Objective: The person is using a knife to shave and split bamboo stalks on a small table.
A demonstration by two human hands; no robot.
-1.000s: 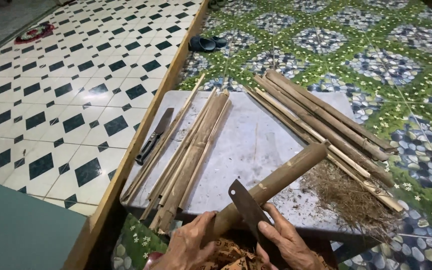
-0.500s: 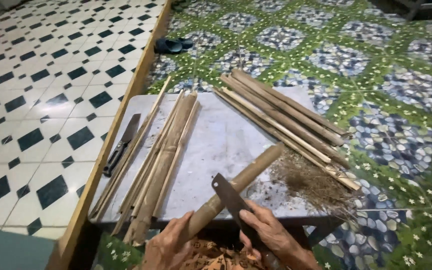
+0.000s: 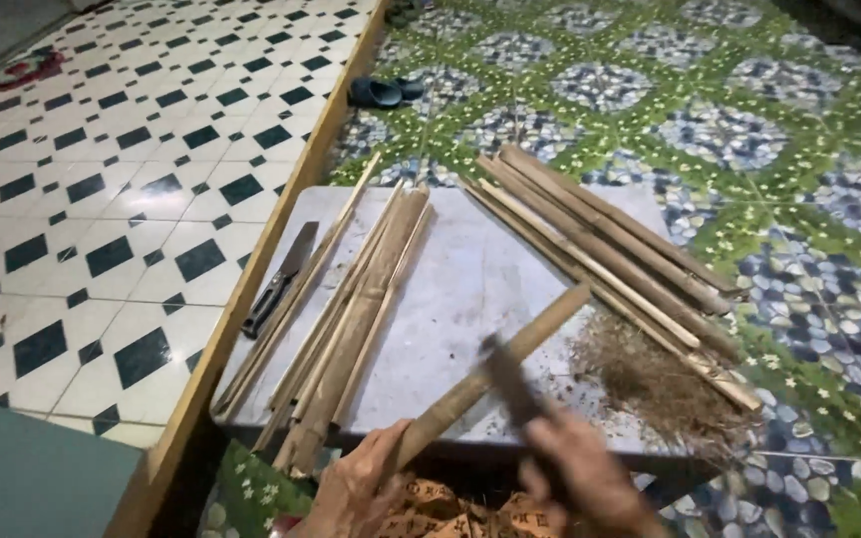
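My left hand (image 3: 356,488) grips the near end of a long bamboo stick (image 3: 510,359) that slants up to the right across a low grey table (image 3: 460,289). My right hand (image 3: 580,473) is shut on the handle of a dark knife (image 3: 512,384), whose blurred blade lies against the stick about halfway along it. A heap of fine brown shavings (image 3: 650,384) lies on the table just right of the blade.
Split bamboo strips (image 3: 356,309) lie bundled on the table's left. Thicker bamboo rods (image 3: 610,254) lie on its right. A second knife (image 3: 279,281) rests at the left edge. A wooden sill (image 3: 281,214) divides checkered tiles from green patterned floor. Dark sandals (image 3: 383,92) sit beyond.
The view has tilted and shifted a little. My right hand has moved the knife along the stick; its blade is now blurred. My left hand keeps its hold on the stick.
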